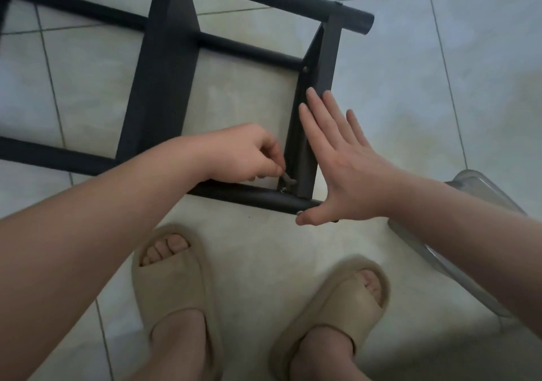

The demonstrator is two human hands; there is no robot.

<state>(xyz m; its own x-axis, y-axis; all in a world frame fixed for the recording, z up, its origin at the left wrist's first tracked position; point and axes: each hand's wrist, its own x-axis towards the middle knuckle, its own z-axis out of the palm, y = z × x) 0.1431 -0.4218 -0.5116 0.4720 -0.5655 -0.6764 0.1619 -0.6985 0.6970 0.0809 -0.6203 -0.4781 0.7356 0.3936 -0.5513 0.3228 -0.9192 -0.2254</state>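
left hand (249, 151) curled, fingertips pinching; right hand (343, 163) flat, fingers straight, thumb splayed

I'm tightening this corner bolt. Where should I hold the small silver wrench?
Probably pinch the small silver wrench at its free upper end, from the left, as the left hand does: its lower end sits in the corner of the black metal frame.

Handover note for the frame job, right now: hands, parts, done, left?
Left hand pinches a small wrench at the corner bolt where end plate meets near tube.
Right hand open, flat against that plate, thumb at the tube's end.
Black frame lies on the tile floor.
Done: upper screw is in.
Left, likely: finish the corner bolt.
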